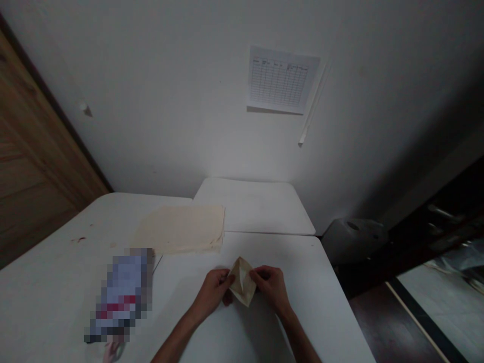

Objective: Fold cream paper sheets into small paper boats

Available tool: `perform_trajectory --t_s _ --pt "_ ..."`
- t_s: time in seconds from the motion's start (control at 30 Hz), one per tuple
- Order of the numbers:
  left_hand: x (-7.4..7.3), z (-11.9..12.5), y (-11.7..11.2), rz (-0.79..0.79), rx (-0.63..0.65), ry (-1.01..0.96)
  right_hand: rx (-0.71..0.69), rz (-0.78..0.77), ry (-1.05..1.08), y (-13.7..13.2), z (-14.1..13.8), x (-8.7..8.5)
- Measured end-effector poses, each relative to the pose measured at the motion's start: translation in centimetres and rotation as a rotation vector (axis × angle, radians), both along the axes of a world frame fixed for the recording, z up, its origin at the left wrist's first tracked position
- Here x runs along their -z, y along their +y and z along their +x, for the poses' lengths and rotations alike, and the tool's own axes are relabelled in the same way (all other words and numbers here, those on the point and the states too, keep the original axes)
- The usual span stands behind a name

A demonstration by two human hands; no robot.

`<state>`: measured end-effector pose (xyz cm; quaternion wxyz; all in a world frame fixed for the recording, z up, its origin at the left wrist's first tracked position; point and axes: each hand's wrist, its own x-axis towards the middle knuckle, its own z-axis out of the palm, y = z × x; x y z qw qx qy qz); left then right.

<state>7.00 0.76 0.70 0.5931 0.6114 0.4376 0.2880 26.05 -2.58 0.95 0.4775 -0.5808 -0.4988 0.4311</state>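
Observation:
A small folded piece of tan paper (242, 285) is held up just over the white table, its layers parted in the middle so a paler inside shows. My left hand (215, 291) pinches its left edge between thumb and fingers. On the opposite side my right hand (270, 283) grips the right edge the same way. Behind the hands, to the left, lies a stack of flat cream paper sheets (185, 227) with uneven edges.
The white table (181, 302) meets a raised white panel (253, 206) at the wall. A pixelated bluish item (123, 287) lies left. A printed chart (282, 80) hangs on the wall. A wooden door (34, 146) stands left; a grey container (350, 242) sits right of the table.

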Motion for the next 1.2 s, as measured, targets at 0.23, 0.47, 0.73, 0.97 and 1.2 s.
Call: perform_trajectory --t_s 0.23,0.47,0.73,0.97,1.2 --pt "-0.1 -0.3 -0.1 -0.035 -0.019 0.013 -0.037 -0.008 -0.004 0.0 -0.3 -0.1" --pt "-0.4 -0.1 0.1 0.035 -0.210 0.049 0.042 0.166 -0.280 -1.6 -1.4 -1.3" --pt "-0.3 -0.1 0.7 0.105 -0.370 0.099 -0.285 0.410 -0.909 -3.9 -2.2 -2.6" --pt "-0.1 -0.4 0.7 0.131 -0.351 0.135 -0.262 0.422 -1.002 -2.9 -1.9 -1.0" --pt "-1.5 -1.4 1.3 0.345 -0.382 0.287 -0.287 0.511 -0.990 -2.8 -0.6 -1.0"
